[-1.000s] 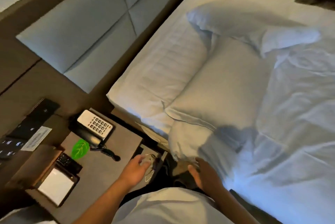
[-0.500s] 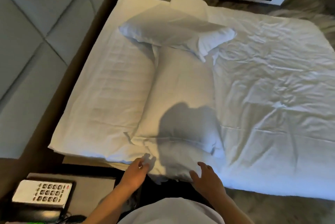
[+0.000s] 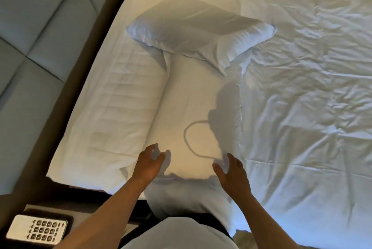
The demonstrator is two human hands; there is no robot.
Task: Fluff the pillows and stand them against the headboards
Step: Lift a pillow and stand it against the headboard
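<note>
1. the left hand point(image 3: 149, 161) is hovering with fingers spread and loosely curled over the near left corner of the near pillow point(image 3: 193, 111), gripping nothing.
2. the right hand point(image 3: 231, 170) is reaching in with fingers spread and nothing in its grasp, at the near right corner of the same pillow; whether it is touching the fabric cannot be told.
3. the near pillow is lying flat on the bed point(image 3: 302, 87), running lengthwise away from the person, its near end sitting between the two hands.
4. a second pillow point(image 3: 199, 29) is lying slanted across the far end of the near one, well beyond both hands.
5. the padded headboard point(image 3: 36, 33) is standing to the left, with the mattress strip between it and the pillows.
6. a telephone point(image 3: 37, 230) is sitting on the counter at the lower left.
</note>
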